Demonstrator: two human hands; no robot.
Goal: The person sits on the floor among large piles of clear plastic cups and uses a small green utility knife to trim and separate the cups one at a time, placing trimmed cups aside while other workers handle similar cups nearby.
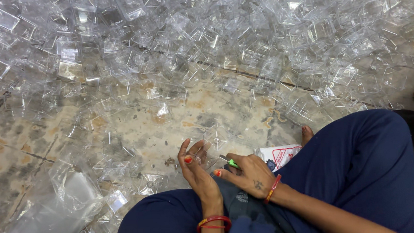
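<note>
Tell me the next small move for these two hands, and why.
Probably bring the right hand across so the small green-tipped tool it holds meets the clear plastic piece pinched in the left hand. The two hands sit close together over the lap, the piece is raised and facing the tool, and the pile of clear plastic boxes lies out of immediate reach.

A floor-level packing workshop: heaps of clear plastic boxes cover the stained floor.
</note>
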